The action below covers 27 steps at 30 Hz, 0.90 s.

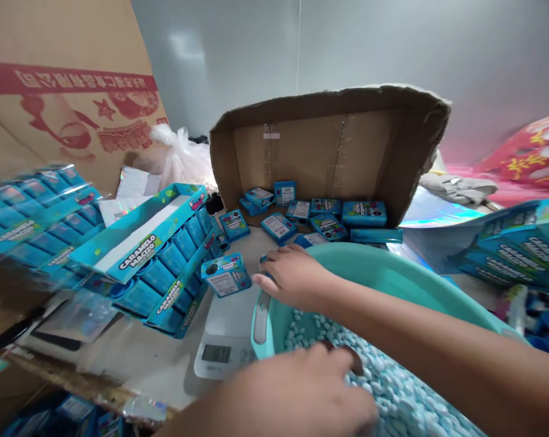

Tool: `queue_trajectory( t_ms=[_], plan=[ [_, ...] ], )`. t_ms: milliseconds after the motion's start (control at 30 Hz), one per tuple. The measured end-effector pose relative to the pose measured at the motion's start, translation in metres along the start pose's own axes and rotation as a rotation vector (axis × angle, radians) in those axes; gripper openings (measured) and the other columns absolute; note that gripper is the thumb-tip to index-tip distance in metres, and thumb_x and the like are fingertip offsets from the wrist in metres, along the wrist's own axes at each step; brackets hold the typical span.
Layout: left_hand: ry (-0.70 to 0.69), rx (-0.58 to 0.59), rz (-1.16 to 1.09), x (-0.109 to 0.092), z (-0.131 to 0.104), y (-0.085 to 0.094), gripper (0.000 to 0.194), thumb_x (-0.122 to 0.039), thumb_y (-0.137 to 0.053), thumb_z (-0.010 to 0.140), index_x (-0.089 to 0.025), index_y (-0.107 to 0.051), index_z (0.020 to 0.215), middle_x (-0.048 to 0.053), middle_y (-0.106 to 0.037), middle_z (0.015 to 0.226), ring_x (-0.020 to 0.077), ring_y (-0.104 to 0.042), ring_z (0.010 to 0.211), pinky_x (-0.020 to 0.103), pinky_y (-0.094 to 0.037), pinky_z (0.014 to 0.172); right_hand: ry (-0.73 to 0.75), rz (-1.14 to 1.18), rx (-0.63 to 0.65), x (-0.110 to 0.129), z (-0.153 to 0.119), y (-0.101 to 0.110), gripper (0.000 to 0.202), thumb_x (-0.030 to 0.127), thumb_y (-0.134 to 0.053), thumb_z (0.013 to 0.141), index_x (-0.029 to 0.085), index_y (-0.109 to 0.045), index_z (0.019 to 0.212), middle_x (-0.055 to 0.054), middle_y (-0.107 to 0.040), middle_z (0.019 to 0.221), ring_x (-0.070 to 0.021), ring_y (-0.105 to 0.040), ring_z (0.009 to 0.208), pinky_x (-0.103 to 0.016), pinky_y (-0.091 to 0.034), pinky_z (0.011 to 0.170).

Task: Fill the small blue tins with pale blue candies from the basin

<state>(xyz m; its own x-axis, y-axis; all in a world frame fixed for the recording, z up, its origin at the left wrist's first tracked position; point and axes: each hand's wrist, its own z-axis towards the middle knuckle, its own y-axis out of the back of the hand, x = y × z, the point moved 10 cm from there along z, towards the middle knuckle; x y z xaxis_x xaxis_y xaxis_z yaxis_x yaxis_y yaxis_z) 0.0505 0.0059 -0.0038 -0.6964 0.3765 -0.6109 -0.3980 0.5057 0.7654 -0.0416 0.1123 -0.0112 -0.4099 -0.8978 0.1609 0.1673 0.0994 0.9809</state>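
My right hand [296, 276] reaches across the left rim of a turquoise tub [261, 328], its fingers curled down. A bit of a blue candy box [262, 260] shows at the fingertips; most of it is hidden under the hand. Low in the view, my left hand [301, 394] is blurred over the pale blue candies [392, 376] in the tub. A dark brown shape lies by its fingers, too smeared to name. Beside the tub a white digital scale [224, 328] has a lit display, and a blue candy box [226, 275] stands on its far part.
Behind the tub, a cardboard box [301, 149] lies on its side with several blue candy boxes in and before it. Filled display trays [156, 255] stand on the left, and another display tray [524, 249] on the right. The table's worn front edge [87, 388] runs lower left.
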Motion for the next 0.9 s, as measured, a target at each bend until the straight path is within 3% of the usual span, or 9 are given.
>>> queue_trajectory(
  t_ms=[67,167,200,300,400,500,700,800,900],
  plan=[
    [0.044,-0.134,0.011,0.015,-0.018,0.037,0.029,-0.042,-0.072,0.084,-0.030,-0.063,0.108,0.005,-0.049,0.144,0.0254,-0.058,0.122,0.038,-0.054,0.098,0.015,-0.005,0.014,0.001,0.000,0.000,0.044,0.049,-0.040,0.101,0.020,-0.073,0.098,-0.011,-0.072,0.102,-0.0273,-0.063,0.097,-0.041,-0.038,0.086],
    [0.233,-0.783,0.116,0.060,-0.068,0.119,0.016,-0.037,-0.059,0.092,-0.029,-0.062,0.106,0.005,-0.049,0.141,0.0264,-0.049,0.134,0.046,-0.043,0.113,0.017,-0.002,-0.011,0.002,-0.002,0.005,0.042,0.049,-0.042,0.100,0.020,-0.073,0.100,-0.010,-0.072,0.102,-0.0274,-0.063,0.097,-0.041,-0.038,0.085],
    [0.349,-0.901,0.212,0.078,-0.083,0.131,0.019,-0.037,-0.059,0.091,-0.028,-0.063,0.108,0.007,-0.047,0.143,0.0289,-0.046,0.136,0.049,-0.042,0.113,0.008,0.000,-0.029,0.002,-0.003,0.007,0.046,0.050,-0.040,0.100,0.019,-0.073,0.101,-0.011,-0.072,0.101,-0.0280,-0.063,0.098,-0.042,-0.039,0.085],
    [0.631,-0.890,0.489,0.127,-0.103,0.132,0.043,-0.042,-0.065,0.084,-0.025,-0.061,0.124,0.013,-0.040,0.148,0.0396,-0.038,0.141,0.060,-0.034,0.116,-0.010,0.004,-0.053,0.001,-0.004,0.010,0.054,0.054,-0.035,0.101,0.016,-0.074,0.098,-0.013,-0.072,0.098,-0.0290,-0.064,0.096,-0.042,-0.039,0.084],
    [0.696,-0.721,0.424,0.165,-0.104,0.116,0.065,-0.044,-0.066,0.081,-0.022,-0.049,0.139,0.016,-0.044,0.147,0.0376,-0.044,0.138,0.055,-0.040,0.113,-0.014,0.006,-0.054,0.000,-0.004,0.010,0.055,0.054,-0.035,0.100,0.016,-0.075,0.098,-0.013,-0.072,0.099,-0.0295,-0.064,0.098,-0.042,-0.039,0.086],
    [0.775,-0.677,0.318,0.179,-0.106,0.115,0.068,-0.033,-0.060,0.083,-0.016,-0.041,0.145,0.019,-0.050,0.145,0.0350,-0.050,0.135,0.050,-0.044,0.110,-0.021,0.017,-0.051,-0.002,-0.004,0.009,0.055,0.055,-0.035,0.100,0.016,-0.075,0.099,-0.013,-0.072,0.102,-0.0304,-0.064,0.099,-0.043,-0.039,0.086],
    [0.842,-0.921,0.208,0.155,-0.105,0.138,0.058,-0.047,-0.071,0.079,-0.022,-0.058,0.130,0.011,-0.071,0.113,0.0307,-0.070,0.100,0.043,-0.057,0.085,-0.020,0.030,-0.057,-0.003,-0.003,0.008,0.055,0.056,-0.036,0.099,0.017,-0.075,0.100,-0.014,-0.072,0.102,-0.0308,-0.064,0.099,-0.045,-0.041,0.088],
    [0.516,-1.169,0.529,0.099,-0.101,0.149,0.037,-0.039,-0.070,0.085,-0.024,-0.066,0.119,0.009,-0.069,0.112,0.0291,-0.067,0.104,0.043,-0.053,0.093,-0.029,0.042,-0.061,-0.003,-0.004,0.008,0.055,0.056,-0.037,0.099,0.016,-0.075,0.101,-0.014,-0.072,0.100,-0.0316,-0.065,0.099,-0.045,-0.042,0.087],
    [0.087,-1.227,0.893,0.043,-0.093,0.130,0.049,-0.024,-0.073,0.083,-0.028,-0.062,0.131,0.010,-0.067,0.110,0.0278,-0.064,0.103,0.044,-0.049,0.096,-0.026,0.059,-0.049,-0.002,-0.005,0.010,0.054,0.055,-0.038,0.099,0.016,-0.075,0.101,-0.015,-0.073,0.101,-0.0316,-0.066,0.100,-0.046,-0.044,0.089]
  ],
)
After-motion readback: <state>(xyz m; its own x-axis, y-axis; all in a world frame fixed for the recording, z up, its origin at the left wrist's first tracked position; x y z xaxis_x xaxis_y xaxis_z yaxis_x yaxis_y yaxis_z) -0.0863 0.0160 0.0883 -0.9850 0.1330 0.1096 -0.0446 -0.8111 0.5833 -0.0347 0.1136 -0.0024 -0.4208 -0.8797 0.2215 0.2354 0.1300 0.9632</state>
